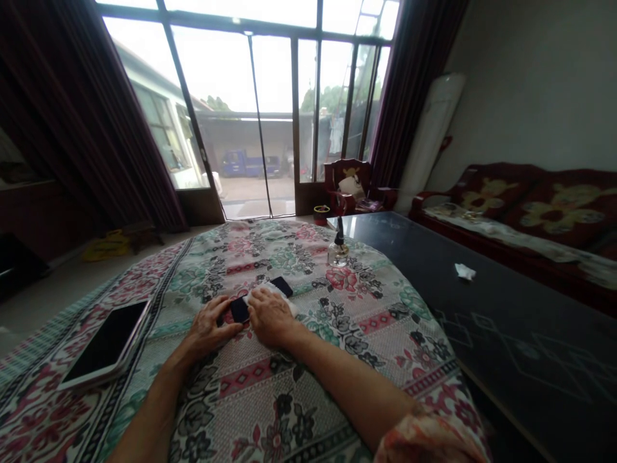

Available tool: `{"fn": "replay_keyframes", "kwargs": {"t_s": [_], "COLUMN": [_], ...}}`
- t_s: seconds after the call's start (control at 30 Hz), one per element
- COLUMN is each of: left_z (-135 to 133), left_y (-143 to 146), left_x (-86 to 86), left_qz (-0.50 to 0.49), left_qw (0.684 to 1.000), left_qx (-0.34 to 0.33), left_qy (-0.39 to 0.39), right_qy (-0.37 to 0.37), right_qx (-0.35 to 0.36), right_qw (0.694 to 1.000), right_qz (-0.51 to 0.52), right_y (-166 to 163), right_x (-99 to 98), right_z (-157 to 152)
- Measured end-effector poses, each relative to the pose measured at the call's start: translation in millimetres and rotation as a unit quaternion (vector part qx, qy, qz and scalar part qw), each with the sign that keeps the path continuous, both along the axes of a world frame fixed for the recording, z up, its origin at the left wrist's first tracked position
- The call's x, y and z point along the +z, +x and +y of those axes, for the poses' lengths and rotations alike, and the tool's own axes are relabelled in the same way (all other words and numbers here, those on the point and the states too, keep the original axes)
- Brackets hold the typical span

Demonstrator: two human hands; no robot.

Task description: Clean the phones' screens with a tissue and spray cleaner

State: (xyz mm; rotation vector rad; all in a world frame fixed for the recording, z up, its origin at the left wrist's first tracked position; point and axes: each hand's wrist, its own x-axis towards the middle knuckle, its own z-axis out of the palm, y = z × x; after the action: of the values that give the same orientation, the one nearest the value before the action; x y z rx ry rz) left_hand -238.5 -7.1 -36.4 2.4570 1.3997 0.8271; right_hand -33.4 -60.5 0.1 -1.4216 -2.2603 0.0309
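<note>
A dark smartphone (240, 310) lies flat on the floral tablecloth, slanting up to the right. My left hand (212, 321) grips its left end between thumb and fingers. Pressed down over the phone's middle is my right hand (272, 317), closed on a white cloth (265, 287) that sticks out past the fingers. The hand and cloth hide the centre of the screen. Beyond them stands a small clear spray bottle (338, 253) with a black nozzle. Left of my hands rests a tablet (107, 347) with a dark screen and white edge.
The patterned tablecloth (308, 386) covers a rounded table. To the right is a dark glossy low table (506, 321) with a crumpled white tissue (464, 272) on it. A red wooden sofa (530, 206) lines the right wall; a glass door (260, 128) is ahead.
</note>
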Motion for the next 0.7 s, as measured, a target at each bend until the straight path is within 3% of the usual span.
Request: {"fn": "replay_keyframes", "kwargs": {"t_s": [0.17,0.3,0.7], "left_z": [-1.8,-3.1,-0.2], "left_y": [-0.2,1.2,1.2], "left_x": [2.1,3.6,5.3], "left_qz": [0.006,0.013,0.012], "left_qw": [1.0,1.0,0.999], "left_qx": [0.006,0.01,-0.007], "left_qy": [-0.015,-0.023,-0.034], "right_qy": [-0.035,-0.045,-0.016], "right_qx": [-0.105,-0.14,-0.005], "right_qw": [0.994,0.989,1.0], "right_qz": [0.02,0.025,0.005], "right_y": [24.5,30.9,-9.2], "right_x": [-0.3,-1.0,-4.5], "right_z": [16.8,19.4,4.7]}}
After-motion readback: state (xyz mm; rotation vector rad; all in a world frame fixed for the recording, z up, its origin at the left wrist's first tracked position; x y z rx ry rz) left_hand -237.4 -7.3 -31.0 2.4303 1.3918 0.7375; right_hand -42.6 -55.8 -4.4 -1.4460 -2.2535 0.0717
